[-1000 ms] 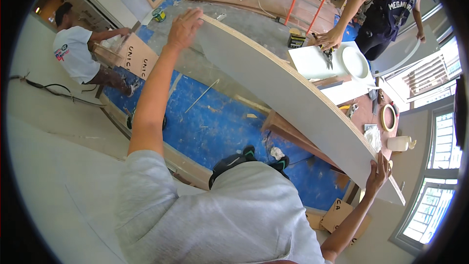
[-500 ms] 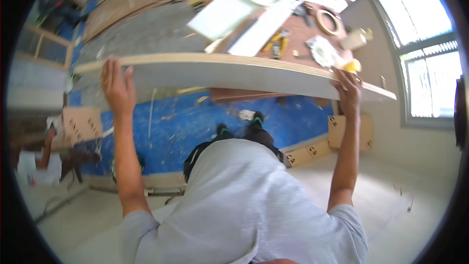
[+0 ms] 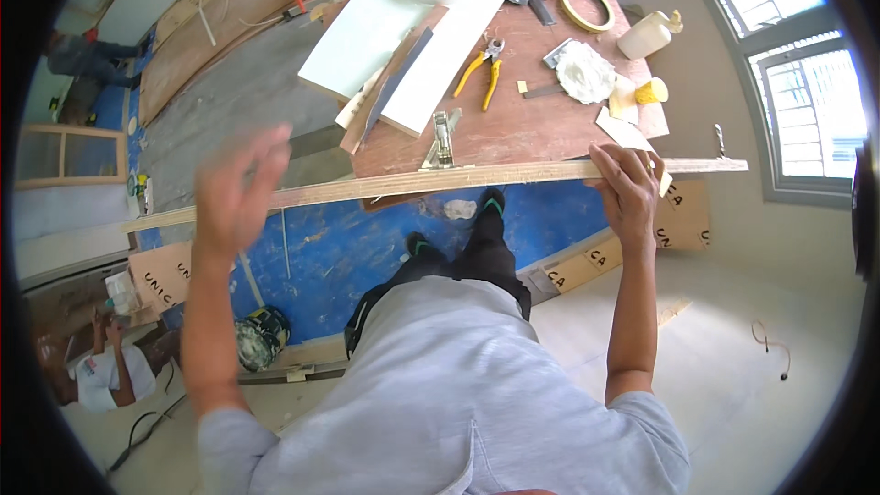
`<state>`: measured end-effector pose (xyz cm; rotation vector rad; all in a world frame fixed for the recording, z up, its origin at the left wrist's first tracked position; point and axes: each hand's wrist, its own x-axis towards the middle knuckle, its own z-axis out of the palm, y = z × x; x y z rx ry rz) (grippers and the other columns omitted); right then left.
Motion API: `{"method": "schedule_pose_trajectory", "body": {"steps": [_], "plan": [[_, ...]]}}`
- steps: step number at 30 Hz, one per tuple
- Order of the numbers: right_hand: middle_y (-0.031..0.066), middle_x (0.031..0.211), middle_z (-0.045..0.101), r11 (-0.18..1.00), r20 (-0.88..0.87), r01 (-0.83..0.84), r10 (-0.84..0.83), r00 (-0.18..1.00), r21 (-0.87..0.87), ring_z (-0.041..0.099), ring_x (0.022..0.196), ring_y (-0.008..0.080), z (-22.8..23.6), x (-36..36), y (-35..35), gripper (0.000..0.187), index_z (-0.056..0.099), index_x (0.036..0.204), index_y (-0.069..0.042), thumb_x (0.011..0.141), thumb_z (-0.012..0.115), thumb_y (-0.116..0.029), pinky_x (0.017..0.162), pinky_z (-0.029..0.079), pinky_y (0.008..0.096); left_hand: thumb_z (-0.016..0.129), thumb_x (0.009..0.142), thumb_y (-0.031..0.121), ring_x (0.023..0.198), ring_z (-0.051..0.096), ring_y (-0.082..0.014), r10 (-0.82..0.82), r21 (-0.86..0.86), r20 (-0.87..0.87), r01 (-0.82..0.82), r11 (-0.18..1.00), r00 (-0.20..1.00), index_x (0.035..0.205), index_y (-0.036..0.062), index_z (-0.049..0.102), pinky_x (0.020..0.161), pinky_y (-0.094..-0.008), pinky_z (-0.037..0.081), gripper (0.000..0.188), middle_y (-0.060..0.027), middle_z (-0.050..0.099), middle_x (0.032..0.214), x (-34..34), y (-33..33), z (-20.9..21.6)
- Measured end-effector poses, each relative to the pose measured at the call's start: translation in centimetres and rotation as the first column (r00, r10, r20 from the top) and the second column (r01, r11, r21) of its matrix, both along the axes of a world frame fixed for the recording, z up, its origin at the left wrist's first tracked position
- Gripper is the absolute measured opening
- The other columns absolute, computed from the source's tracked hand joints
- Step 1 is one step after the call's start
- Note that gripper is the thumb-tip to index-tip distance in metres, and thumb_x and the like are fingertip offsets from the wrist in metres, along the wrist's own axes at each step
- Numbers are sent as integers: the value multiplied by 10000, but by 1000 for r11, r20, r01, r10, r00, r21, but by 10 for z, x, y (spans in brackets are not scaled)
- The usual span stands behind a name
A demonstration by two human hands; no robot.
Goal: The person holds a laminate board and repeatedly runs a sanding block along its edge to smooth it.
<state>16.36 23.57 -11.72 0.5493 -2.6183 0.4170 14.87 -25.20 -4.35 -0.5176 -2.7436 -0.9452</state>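
A long plywood board, its layered edge facing up, spans the view from left to right in front of me. My right hand is closed over the board's top edge near its right end. My left hand is smeared by motion, its fingers stretched out and the thumb apart. It overlaps the board near the left end, with nothing seen in it. Just beyond the board's middle, a metal hinge shows against the reddish worktable.
On the worktable are white panels, yellow-handled pliers, a tape roll, white putty and a plastic bottle. Blue sheeting covers the floor; a bucket stands at left. Another person is at lower left.
The board has tipped from showing its grey face to mostly its edge, and sits lower in view. My left hand has come off its earlier hold on the edge; my right hand still grips.
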Motion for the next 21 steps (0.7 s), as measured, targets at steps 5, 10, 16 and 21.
{"method": "schedule_pose_trajectory", "body": {"steps": [5,10,16,21], "plan": [[-55,1084,728,1000,17,-5,5,1000,7,650,943,149,-1,4,8,440,753,1219,-273,786,799,-212,972,365,372,751,915,398,1232,597,-413,-144,-209,456,263,942,878,1498,13,430,1021,-466,509,769,-281,521,1419,-186,46,-142],[-57,1094,714,998,112,4,4,994,-69,643,956,139,5,-8,6,436,765,1173,-302,765,758,-150,1003,354,367,791,810,625,1304,502,-573,308,-605,517,86,791,798,1654,88,100,1103,-579,442,1216,-353,363,1537,-240,91,-283],[-49,1126,699,992,209,29,-4,978,-121,630,976,142,8,-23,5,477,756,1214,-283,756,733,-152,1016,351,379,808,871,365,1219,588,-479,321,-542,420,-49,839,849,1456,50,390,1040,-542,482,785,-272,528,1396,-247,99,-309],[-37,1125,705,995,151,-3,17,988,-96,631,982,160,7,-29,6,444,757,1224,-267,783,756,-207,1008,360,393,717,943,261,1210,599,-443,103,-435,365,72,897,925,1535,30,388,1019,-509,500,716,-266,506,1408,-243,78,-263]]}}
